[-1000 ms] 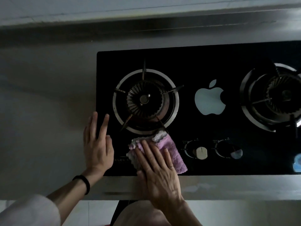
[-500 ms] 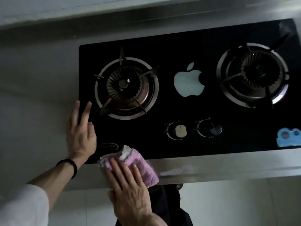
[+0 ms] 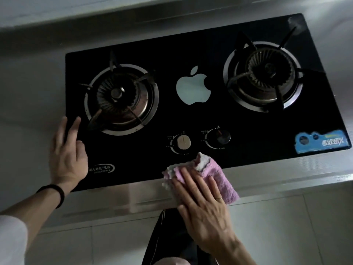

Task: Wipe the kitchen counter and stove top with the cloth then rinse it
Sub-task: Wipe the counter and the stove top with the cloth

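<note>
Right hand presses pink cloth on stove top front edge.

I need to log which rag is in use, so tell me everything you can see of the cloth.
The cloth is pink and fluffy, like terry or microfibre, with a white side showing at its bunched upper and left edges. It is folded into a thick pad and lies across the front edge of the black stove top, partly on the steel counter strip. The right hand presses flat on it with straight fingers.
</note>
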A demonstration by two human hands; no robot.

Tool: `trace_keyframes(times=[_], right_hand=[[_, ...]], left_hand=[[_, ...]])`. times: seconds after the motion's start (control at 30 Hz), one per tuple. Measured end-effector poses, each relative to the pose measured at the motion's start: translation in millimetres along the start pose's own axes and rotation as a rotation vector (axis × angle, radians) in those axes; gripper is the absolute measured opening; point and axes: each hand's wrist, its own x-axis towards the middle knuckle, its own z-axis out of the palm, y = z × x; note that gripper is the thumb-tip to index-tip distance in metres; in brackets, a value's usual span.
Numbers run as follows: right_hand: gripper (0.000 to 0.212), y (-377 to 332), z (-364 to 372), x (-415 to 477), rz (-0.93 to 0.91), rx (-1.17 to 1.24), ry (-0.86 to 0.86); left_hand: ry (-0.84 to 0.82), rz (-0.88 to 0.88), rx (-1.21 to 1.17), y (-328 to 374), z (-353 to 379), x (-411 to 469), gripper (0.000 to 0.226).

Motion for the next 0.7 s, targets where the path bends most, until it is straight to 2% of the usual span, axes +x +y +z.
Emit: trace_keyframes(times=[0.17,0.3,0.37,0.47,0.53,0.7], right_hand=[[0.080,-29,8,1,0.125,0.075,0.027],[0.079,-62,8,14,-0.016,0.121,0.004],[0.076,-64,5,17,-0.031,0.158,0.010],[0.073,-43,2,13,-0.064,0.178,0.031],[0.074,-16,0,5,-0.062,0.155,0.044],[0.071,61,-12,-20,0.043,0.076,0.071]], left_hand=[[0.003,-0.020,0.060,0,-1,0,0.063],[0.014,0.024,0.179,5,-2,-4,0.063],[0.018,-0.040,0.192,16,-4,-7,0.063],[0.053,-0.251,0.084,42,-9,-24,0.065],[0.089,-0.296,0.015,63,-14,-47,0.065],[-0.009,-0.096,-0.181,125,-8,-91,0.066]])
